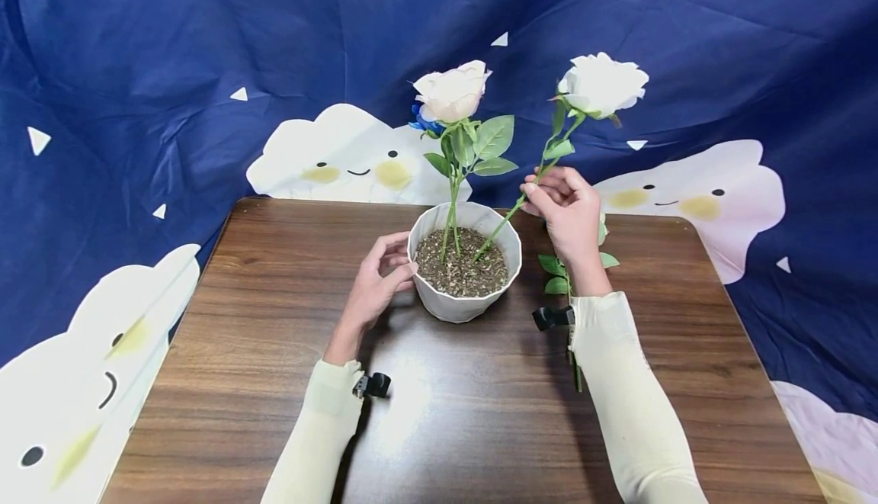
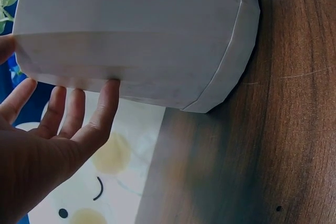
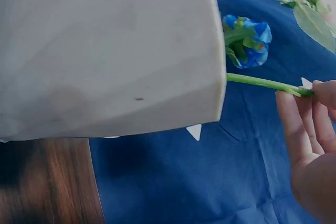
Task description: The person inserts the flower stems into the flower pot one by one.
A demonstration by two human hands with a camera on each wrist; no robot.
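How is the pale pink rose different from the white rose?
The pale pink rose stands nearly upright; the white rose leans right. The right grip pinches the white rose's stem; no grip holds the pale pink rose. Both have green stems in the pot.

Brown wood-grain table (image 1: 274, 298): white pot (image 1: 456, 307) upright, leafy flower (image 1: 557, 286) lying to right (partly hidden).
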